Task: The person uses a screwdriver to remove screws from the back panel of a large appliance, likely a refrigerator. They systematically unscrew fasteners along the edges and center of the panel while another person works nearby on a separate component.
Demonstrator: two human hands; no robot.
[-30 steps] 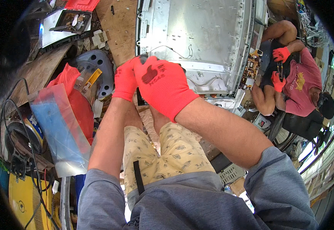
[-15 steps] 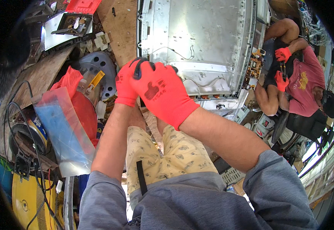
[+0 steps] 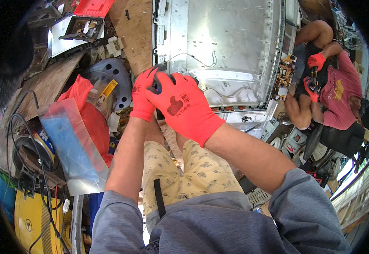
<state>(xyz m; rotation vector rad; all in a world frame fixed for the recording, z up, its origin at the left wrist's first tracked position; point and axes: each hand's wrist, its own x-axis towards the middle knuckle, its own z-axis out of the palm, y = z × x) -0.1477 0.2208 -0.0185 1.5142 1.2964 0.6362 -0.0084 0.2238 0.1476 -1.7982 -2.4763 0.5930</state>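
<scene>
My left hand (image 3: 142, 96), in a red glove with a dark palm, is bent against my right hand (image 3: 182, 106), which wears the same kind of glove. Both are closed in front of me, at the near left corner of a large silver metal panel (image 3: 231, 42). The right hand's fingers curl away from view, and a small dark bit shows past its knuckles. Whatever lies between the hands is hidden. On the panel, a thin wire (image 3: 201, 62) loops loosely beyond my right hand.
To the right, a seated co-worker (image 3: 341, 93) in red gloves grips a dark tool near a brown circuit board (image 3: 285, 76). At left are a grey plastic part (image 3: 123, 82), a red cloth (image 3: 92, 122), a clear-blue sheet (image 3: 76, 146), black cables (image 3: 44, 178) and a yellow case (image 3: 32, 220).
My left hand's fingers have lifted and parted a little from my right hand. The view has shifted slightly. The co-worker's hands have come closer together.
</scene>
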